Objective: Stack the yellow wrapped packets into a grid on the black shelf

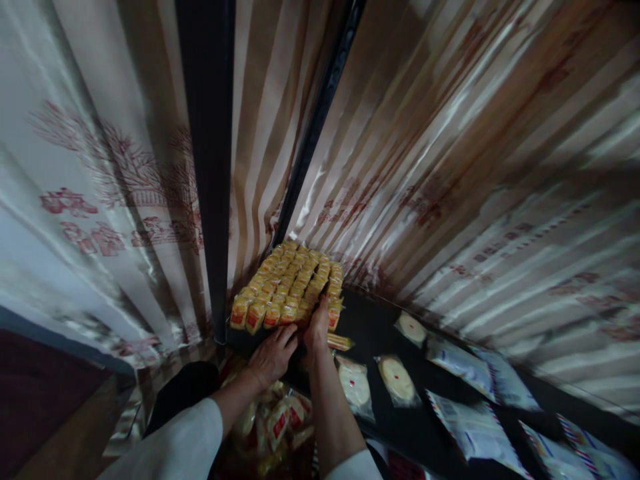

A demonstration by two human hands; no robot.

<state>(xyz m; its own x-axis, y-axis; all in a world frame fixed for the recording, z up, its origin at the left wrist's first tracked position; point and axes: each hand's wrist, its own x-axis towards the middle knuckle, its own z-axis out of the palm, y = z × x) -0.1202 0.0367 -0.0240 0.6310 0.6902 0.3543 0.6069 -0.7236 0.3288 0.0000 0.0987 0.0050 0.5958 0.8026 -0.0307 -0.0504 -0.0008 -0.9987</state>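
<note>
Hands point(274, 353) apparently at edge of packets point(280, 287)

No lettering can be read on the yellow packets point(280, 287) or printed sheeting point(505, 243) (too blurred).

Pleated, red-printed sheeting point(410, 147) flanks a black post point(207, 147).

Printed sheeting point(450, 167) — creased, dark post point(206, 133), white pouches point(475, 430)
</note>
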